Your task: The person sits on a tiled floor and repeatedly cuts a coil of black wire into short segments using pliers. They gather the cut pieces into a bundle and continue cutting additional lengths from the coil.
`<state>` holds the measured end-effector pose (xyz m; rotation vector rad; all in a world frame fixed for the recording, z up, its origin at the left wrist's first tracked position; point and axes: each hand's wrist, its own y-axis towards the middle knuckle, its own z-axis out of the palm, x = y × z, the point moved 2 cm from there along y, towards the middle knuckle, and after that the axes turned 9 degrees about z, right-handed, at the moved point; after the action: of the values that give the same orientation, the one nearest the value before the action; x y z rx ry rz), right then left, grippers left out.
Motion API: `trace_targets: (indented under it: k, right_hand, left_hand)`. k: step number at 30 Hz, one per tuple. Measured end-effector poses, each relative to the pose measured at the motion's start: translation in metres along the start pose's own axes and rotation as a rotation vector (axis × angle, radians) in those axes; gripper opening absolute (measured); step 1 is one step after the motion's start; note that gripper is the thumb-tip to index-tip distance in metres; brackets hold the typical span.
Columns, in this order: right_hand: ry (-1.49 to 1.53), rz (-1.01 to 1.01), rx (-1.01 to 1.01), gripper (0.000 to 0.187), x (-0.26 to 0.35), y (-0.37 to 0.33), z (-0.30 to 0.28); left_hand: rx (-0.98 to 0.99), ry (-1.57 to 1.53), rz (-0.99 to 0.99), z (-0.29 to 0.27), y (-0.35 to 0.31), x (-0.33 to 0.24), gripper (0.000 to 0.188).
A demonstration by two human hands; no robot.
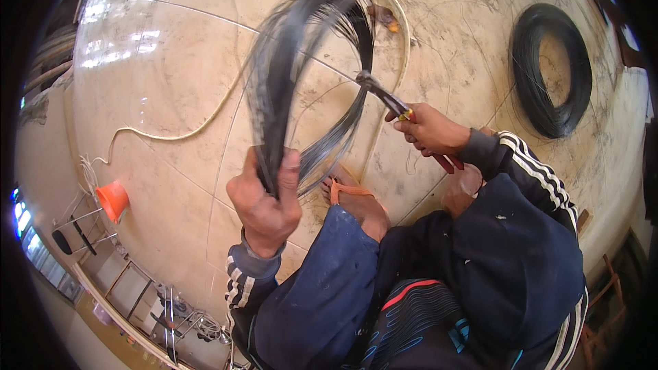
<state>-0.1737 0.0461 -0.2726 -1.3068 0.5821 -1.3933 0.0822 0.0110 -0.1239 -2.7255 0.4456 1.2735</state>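
My left hand (264,195) is closed round the near end of a loose coil of thin black wire (279,82). The coil is raised in front of me, and its left side is blurred by motion. My right hand (435,130) grips pincers (389,101) by their handles, which show red and yellow. Their jaws lie against the right side of the coil, at a spot where the strands draw together. Whether the jaws are closed on a strand is too small to tell.
Another black wire coil (578,62) lies flat on the stained tile floor at right. A pale cable (406,24) curves behind the held coil and runs left towards an orange bucket (114,200). Metal frames (168,315) stand lower left. My sandalled foot (360,205) is below the coil.
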Motion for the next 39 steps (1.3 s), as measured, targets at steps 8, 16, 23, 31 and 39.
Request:
trace_targets:
  k: [8, 16, 23, 31, 39]
  right_hand:
    - [-0.004, -0.2, -0.212, 0.022, 0.048, -0.022, -0.021]
    - [-0.481, -0.452, -0.518, 0.025, 0.045, -0.01, -0.033]
    - [-0.47, -0.399, -0.502, 0.024, 0.045, -0.004, -0.026]
    - [-0.508, -0.337, -0.584, 0.025, 0.042, 0.0, -0.037]
    - [-0.489, -0.391, -0.671, 0.026, 0.043, -0.004, -0.011]
  left_hand:
    - [-0.524, -0.683, -0.291, 0.052, -0.043, 0.088, 0.03]
    - [-0.465, -1.334, -0.922, 0.143, -0.11, 0.124, 0.046]
    - [0.699, -1.035, -1.105, 0.066, -0.115, 0.128, 0.043]
    - [0.931, 0.209, -0.019, -0.025, 0.106, 0.013, 0.03]
    - [0.844, 0.057, 0.03, 0.123, 0.175, 0.078, 0.026]
